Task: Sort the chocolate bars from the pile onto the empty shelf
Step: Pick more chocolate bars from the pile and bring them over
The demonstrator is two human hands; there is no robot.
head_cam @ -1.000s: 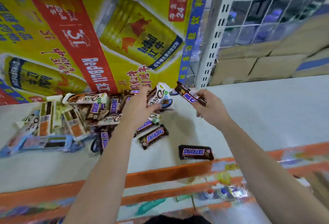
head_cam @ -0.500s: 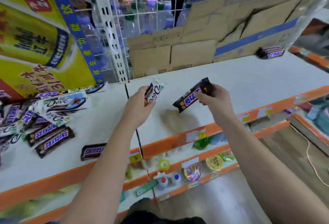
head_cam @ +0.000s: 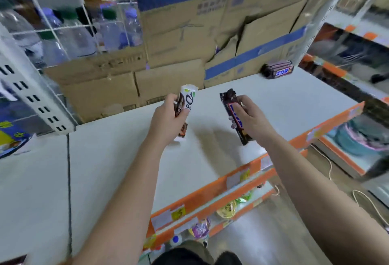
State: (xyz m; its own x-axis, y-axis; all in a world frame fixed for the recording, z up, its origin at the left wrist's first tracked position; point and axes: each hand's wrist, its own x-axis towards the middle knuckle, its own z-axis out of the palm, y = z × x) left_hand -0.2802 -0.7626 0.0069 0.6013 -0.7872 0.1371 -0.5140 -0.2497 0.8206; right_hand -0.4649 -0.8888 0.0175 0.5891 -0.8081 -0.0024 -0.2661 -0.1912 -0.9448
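While the left hand (head_cam: pixel 166 121) gripped a white Dove bar (head_cam: pixel 188 98) and the right hand (head_cam: pixel 254 117) gripped a Snickers bar (head_cam: pixel 227 101), both hung above the pale shelf (head_cam: pixel 273 100). A small Snickers stack (head_cam: pixel 277 69) lay at its back right, against cardboard boxes (head_cam: pixel 189 33) whose contents were hidden.

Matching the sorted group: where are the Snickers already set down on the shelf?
In the head view, the Snickers stack sits at the far right back corner of the shelf, against the cardboard boxes, beyond the right hand.
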